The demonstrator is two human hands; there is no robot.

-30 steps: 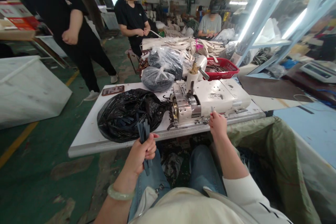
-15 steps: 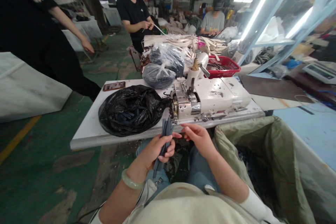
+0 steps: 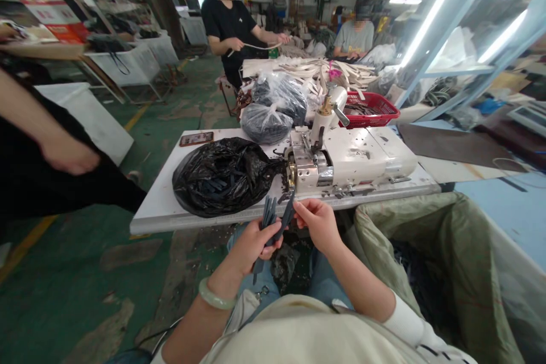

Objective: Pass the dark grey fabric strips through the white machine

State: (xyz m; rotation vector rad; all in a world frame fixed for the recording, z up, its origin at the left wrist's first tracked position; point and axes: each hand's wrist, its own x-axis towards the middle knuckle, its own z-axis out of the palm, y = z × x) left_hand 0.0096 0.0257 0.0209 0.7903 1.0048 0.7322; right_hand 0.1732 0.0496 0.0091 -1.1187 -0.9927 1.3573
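Note:
My left hand (image 3: 252, 243) is closed around a bundle of dark blue-grey strips (image 3: 268, 211), whose ends stick out above and below the fingers. One strip (image 3: 286, 217) leans away from the bundle to the right. My right hand (image 3: 319, 225) pinches that strip near its upper end with thumb and forefinger. Both hands are just off the table's front edge, close to the metal feed end of a white machine (image 3: 362, 153). On the table, left of the machine, lies an open black plastic bag (image 3: 187, 190) with similar strips inside.
Clear plastic bags (image 3: 267, 125) of dark pieces stand behind the machine, beside a red basket (image 3: 381, 120). A phone (image 3: 196, 139) lies at the table's left corner. A green sack (image 3: 473, 250) stands by my right arm. Co-workers are behind the table; another person's arm (image 3: 51, 131) is at left.
One strip has been separated from the bundle, and my right hand, empty before, now grips it. The person at left has moved nearer, and a co-worker behind has spread both hands along a pale strip.

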